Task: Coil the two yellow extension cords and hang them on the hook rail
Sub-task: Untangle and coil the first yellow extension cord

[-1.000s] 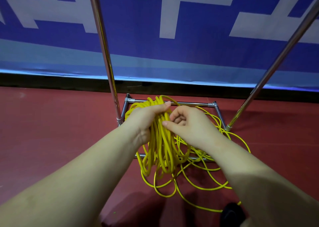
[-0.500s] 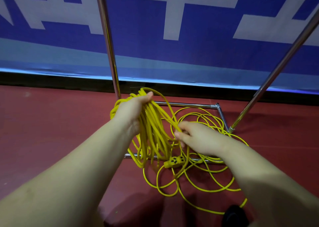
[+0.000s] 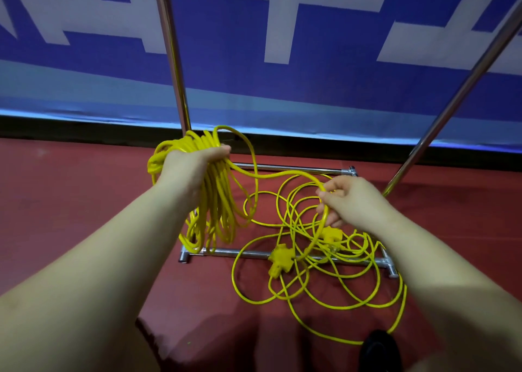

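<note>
Head view: hands [image 3: 195, 165] on yellow cords [image 3: 217, 202].

A sports or event hall: red floor [image 3: 70, 216] below a blue-and-white banner [image 3: 310, 69].

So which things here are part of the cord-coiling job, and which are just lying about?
Job:
- coiled bundle, in left hand
- loose cord, a strand in right hand
- outlet block
- metal rack

Lying about:
- blue banner
- dark object
</note>
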A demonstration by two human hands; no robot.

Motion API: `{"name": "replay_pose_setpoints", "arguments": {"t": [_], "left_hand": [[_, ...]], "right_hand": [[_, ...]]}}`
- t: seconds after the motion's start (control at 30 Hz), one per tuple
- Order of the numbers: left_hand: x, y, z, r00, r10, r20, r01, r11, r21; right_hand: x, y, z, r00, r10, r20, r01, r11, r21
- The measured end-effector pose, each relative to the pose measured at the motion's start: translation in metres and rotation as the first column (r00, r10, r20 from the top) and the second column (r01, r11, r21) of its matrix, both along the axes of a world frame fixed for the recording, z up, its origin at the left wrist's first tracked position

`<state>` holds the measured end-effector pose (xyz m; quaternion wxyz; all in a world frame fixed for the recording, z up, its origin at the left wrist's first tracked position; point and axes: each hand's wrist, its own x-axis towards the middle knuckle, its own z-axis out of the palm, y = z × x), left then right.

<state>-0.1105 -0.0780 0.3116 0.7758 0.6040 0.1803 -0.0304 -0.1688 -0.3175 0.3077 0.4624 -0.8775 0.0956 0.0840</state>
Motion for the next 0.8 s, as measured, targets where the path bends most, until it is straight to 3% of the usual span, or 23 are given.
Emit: {"name": "replay_pose_setpoints", "arguments": {"t": [0.07, 0.17, 0.27, 0.37, 0.67, 0.73, 0.8], "left_hand": [[-0.005, -0.005, -0.002, 0.995, -0.073, 0.075, 0.067, 0.995, 0.079], [-0.013, -0.014, -0.005, 0.958, -0.227, 0.174, 0.181, 0.952, 0.246], [-0.022, -0.024, -0.004, 0.891, -0.4, 0.215, 0.295, 0.87, 0.396], [-0.031, -0.036, -0.004, 0.836, -0.508, 0.206, 0.385, 0.811, 0.44], [-0.039, -0.051, -0.003, 0.839, -0.514, 0.176, 0.421, 0.82, 0.387], [-0.038, -0.052, -0.003, 0.844, -0.506, 0.177, 0.416, 0.826, 0.381], [-0.037, -0.053, -0.002, 0.857, -0.483, 0.18, 0.414, 0.853, 0.318]], "right_hand": [[0.0, 0.005, 0.007, 0.991, -0.117, -0.071, 0.132, 0.953, 0.272], [0.0, 0.011, 0.015, 0.957, -0.192, -0.216, 0.284, 0.765, 0.579], [0.001, 0.017, 0.021, 0.925, -0.213, -0.316, 0.381, 0.538, 0.752], [0.003, 0.022, 0.027, 0.9, -0.239, -0.366, 0.432, 0.367, 0.824], [0.006, 0.025, 0.03, 0.87, -0.24, -0.431, 0.479, 0.195, 0.856], [0.007, 0.025, 0.031, 0.885, -0.236, -0.402, 0.449, 0.198, 0.871], [0.007, 0.025, 0.031, 0.923, -0.215, -0.319, 0.37, 0.268, 0.89]]}}
